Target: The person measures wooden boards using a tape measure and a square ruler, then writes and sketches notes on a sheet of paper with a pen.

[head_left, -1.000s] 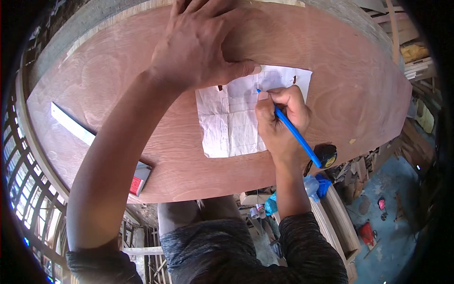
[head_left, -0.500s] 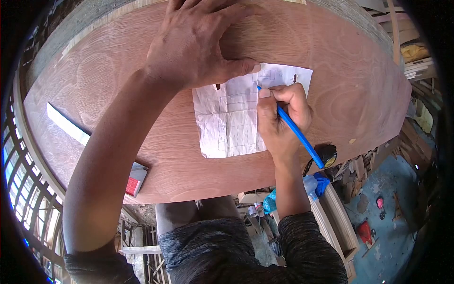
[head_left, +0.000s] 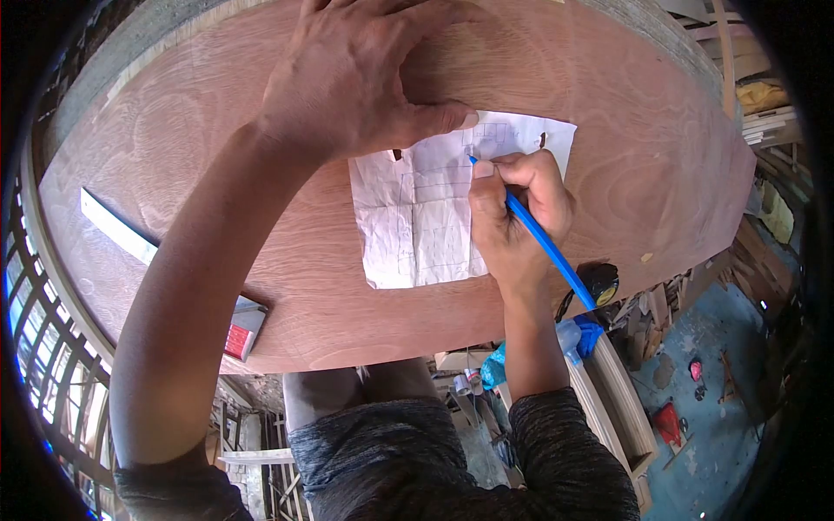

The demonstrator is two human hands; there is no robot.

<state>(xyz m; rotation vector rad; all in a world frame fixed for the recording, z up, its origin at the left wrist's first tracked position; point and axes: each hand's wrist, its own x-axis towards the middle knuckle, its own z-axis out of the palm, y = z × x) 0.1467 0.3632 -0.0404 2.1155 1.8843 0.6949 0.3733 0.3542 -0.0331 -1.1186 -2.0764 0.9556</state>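
A creased white paper with drawn lines and small torn holes lies on the reddish wooden board. My right hand is closed round a blue pen, its tip on the upper part of the paper. Spread out, my left hand rests on the board, its thumb on the paper's upper edge and its fingertips cut off by the top of the view. Nothing shows in its grasp.
A metal ruler and a red-labelled box lie at the board's left, partly behind my left arm. A black tape measure sits near its front edge. Wood scraps and a red object are at the lower right.
The board's items and the paper appear shifted slightly left in the view. The pen tip stays near the same part of the paper, and both hands keep their hold.
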